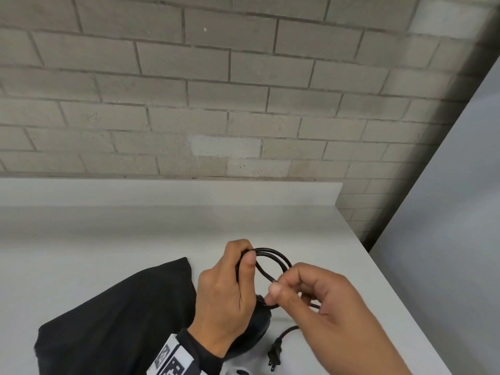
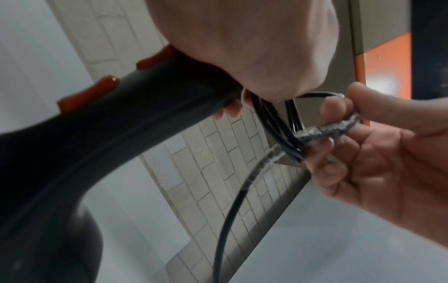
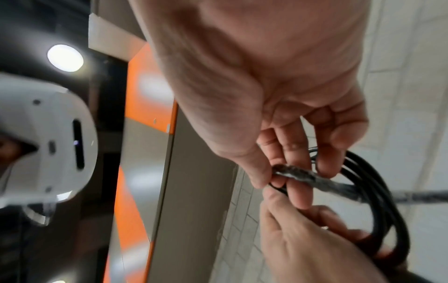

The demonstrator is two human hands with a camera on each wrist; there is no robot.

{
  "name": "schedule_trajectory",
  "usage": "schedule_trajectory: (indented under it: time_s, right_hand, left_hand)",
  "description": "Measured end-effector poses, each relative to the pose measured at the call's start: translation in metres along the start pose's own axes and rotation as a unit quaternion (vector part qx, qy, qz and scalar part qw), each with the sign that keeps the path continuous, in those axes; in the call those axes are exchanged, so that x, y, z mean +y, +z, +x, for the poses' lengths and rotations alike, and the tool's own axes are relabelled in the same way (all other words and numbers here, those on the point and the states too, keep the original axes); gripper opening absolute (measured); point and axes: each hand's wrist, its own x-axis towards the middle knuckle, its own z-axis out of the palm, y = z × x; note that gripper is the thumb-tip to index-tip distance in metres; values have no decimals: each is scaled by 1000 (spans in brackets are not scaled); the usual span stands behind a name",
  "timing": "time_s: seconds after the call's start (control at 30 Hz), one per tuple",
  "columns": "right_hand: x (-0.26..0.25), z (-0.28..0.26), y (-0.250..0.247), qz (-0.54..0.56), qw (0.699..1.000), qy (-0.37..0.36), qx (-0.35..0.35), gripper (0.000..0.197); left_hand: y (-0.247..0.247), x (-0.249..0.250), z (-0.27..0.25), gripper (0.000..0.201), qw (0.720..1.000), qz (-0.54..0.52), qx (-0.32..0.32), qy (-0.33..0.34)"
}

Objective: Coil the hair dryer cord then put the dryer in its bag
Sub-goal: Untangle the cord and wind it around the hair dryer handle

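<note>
Plug end first: the black two-prong plug (image 1: 274,354) lies on the white matte counter (image 1: 135,239) nearest the person, with a short run of slack leading up to the right hand (image 1: 319,301). That hand is curled, thumb and forefinger pinching the thin black rubber cord (image 1: 273,255) where a grey fuzzy strap (image 2: 327,130) crosses the loops; its remaining fingers are loosely bent. The left hand (image 1: 230,288) is closed around the handle of the black plastic hair dryer with orange switches (image 2: 97,137) and clamps the far side of the coil against it under the thumb. Loops stand roughly upright between the two hands, long axis running left to right. Judged status: coiling is nearly complete, with only the plug tail free. The black fabric drawstring bag (image 1: 113,315) lies flat on the counter just left of the left hand, so that hand is the nearer one for insertion. Beyond stands a grey brick wall (image 1: 216,90).
</note>
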Motion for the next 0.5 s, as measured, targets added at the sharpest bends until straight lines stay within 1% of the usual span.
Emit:
schedule_trajectory:
  time_s: [0.07,0.1,0.13,0.23,0.33,0.4,0.43,0.5]
  right_hand:
    - [4,-1,9,-37,998,-30,36,16]
    - [5,-1,13,-36,997,-39,48,16]
    - [5,-1,16,-15,997,-41,58,16]
    - [-2,1,18,120,989,-18,80,17]
    - [-8,5,12,241,968,29,61,29]
    - [-7,8,8,307,949,57,47,31]
    - [-4,9,6,325,943,63,41,32]
    - [2,11,5,330,942,54,24,35]
  left_hand:
    - [1,0,2,32,1000,17,6,1]
    - [2,1,2,33,1000,23,9,0]
    - [3,1,3,34,1000,25,9,2]
    - [2,3,2,35,1000,17,2,14]
    - [2,2,-2,35,1000,20,0,16]
    - [3,1,-4,34,1000,25,-3,15]
    - [3,0,-4,35,999,30,-4,15]
    - [3,1,-2,35,999,38,-5,14]
